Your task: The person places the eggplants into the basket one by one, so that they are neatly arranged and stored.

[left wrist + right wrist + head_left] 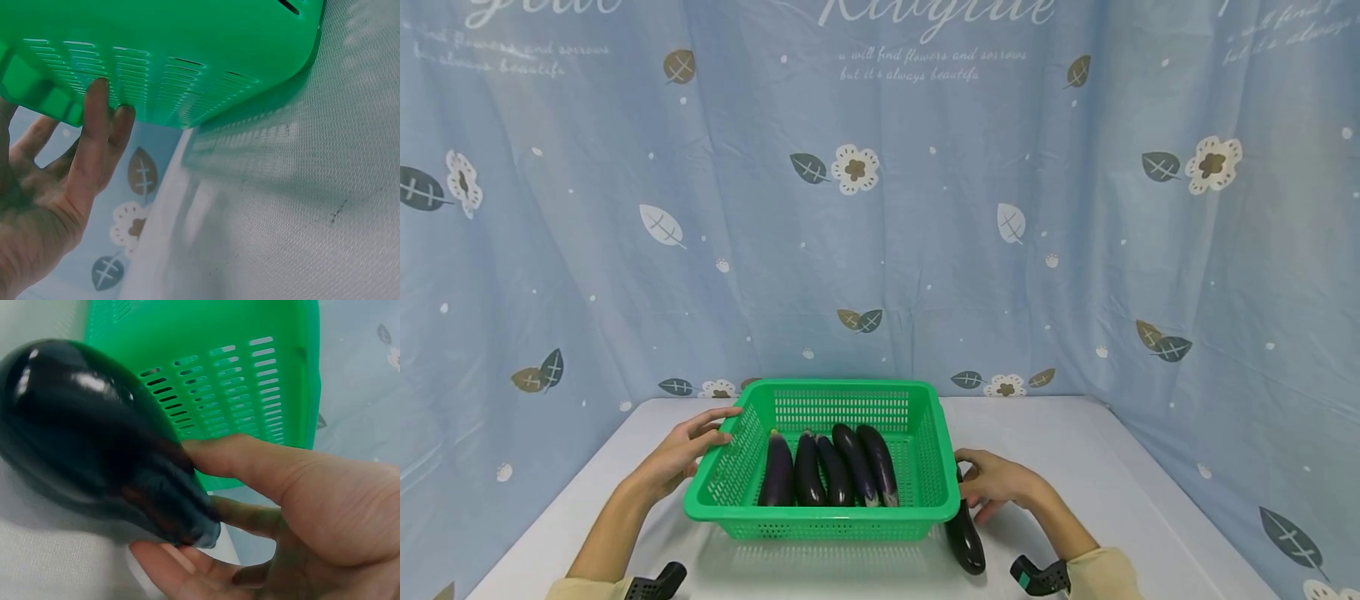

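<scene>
Upright on the table, a green plastic basket (820,523) with slotted walls holds several dark purple eggplants (808,475) lying side by side. My left hand (673,454) is at its left side, fingertips touching the rim. In the left wrist view, two nearly straight fingers (94,137) of that hand touch the outer wall below the rim. Just outside the right wall, my right hand (1000,479) pinches the narrow end of another glossy eggplant (966,537). The right wrist view shows its thumb and fingers about that eggplant's tip (203,531), with the thick end pointing away.
The white table (1052,433) extends around the basket on both sides. A blue curtain (925,242) printed with leaves and flowers hangs behind the table and at both sides. Black wrist devices (658,581) are strapped near both cuffs.
</scene>
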Demonstrator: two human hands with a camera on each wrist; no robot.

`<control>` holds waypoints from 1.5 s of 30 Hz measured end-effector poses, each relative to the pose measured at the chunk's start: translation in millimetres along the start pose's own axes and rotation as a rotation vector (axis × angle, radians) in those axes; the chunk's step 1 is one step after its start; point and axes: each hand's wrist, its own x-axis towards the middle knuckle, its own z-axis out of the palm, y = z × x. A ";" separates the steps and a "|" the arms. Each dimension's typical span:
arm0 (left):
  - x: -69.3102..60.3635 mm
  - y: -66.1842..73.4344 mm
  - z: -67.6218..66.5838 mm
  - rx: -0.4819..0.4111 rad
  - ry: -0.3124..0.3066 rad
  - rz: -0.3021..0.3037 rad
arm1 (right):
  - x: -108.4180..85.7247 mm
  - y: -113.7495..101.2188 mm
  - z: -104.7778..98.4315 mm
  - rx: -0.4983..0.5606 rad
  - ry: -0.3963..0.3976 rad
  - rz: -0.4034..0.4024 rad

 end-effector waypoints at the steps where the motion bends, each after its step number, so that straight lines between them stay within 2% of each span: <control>1: 0.1 -0.9 0.0 -0.007 0.001 0.000 | 0.3 0.0 0.5 0.005 -0.003 -0.001; 6: -0.2 -3.7 -0.1 -0.016 0.002 0.006 | 0.1 -1.8 1.4 -0.025 0.013 0.015; 13: -2.8 -5.3 0.9 -0.023 0.003 0.010 | -3.1 3.1 -6.0 -0.119 0.134 0.065; 24: -3.0 -4.6 -1.3 -0.019 -0.004 0.014 | 1.0 17.7 -20.6 -0.135 0.193 0.009; 32: 0.3 0.7 -2.9 0.036 -0.007 -0.014 | -8.0 9.7 -23.1 -0.141 0.134 0.052; 36: 1.6 1.1 -1.5 0.026 -0.007 -0.020 | -10.2 9.6 -24.5 -0.142 0.108 0.079; 45: 1.2 0.0 -1.2 0.029 -0.004 -0.017 | -10.8 9.6 -25.4 -0.112 0.076 0.078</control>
